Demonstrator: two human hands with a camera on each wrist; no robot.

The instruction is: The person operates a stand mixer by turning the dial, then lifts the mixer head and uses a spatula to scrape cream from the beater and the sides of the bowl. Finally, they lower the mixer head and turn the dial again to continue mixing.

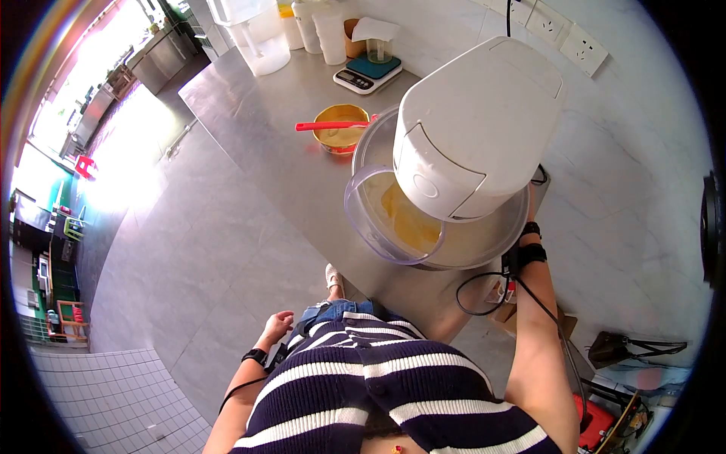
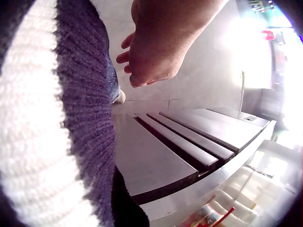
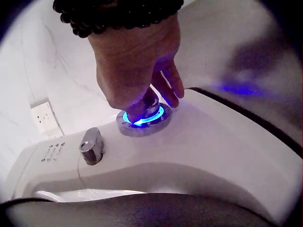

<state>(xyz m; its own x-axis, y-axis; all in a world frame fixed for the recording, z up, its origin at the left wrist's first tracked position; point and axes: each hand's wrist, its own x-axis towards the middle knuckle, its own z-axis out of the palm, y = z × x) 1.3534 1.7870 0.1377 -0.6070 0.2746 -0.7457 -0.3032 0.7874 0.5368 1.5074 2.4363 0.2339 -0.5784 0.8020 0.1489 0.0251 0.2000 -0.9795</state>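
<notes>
In the right wrist view, my right hand (image 3: 137, 71) pinches a silver control knob (image 3: 150, 129) ringed by blue light on the side of a white stand mixer (image 1: 476, 113). The mixer's body hides that hand in the head view. Under the mixer head sits a large bowl (image 1: 488, 253) with yellowish contents (image 1: 408, 223) and a clear plastic splash guard (image 1: 355, 219) on its rim. My left hand (image 1: 279, 325) hangs beside my hip, fingers loosely bent and holding nothing, away from the steel table (image 1: 280, 144).
A yellow tub (image 1: 342, 144) with a red-handled spatula (image 1: 329, 126) across it stands left of the bowl. Behind are a kitchen scale (image 1: 368, 76), a clear pitcher (image 1: 261, 45) and white bottles (image 1: 330, 38). A silver lever (image 3: 91, 147) protrudes near the knob. Wall sockets (image 1: 548, 23) are behind.
</notes>
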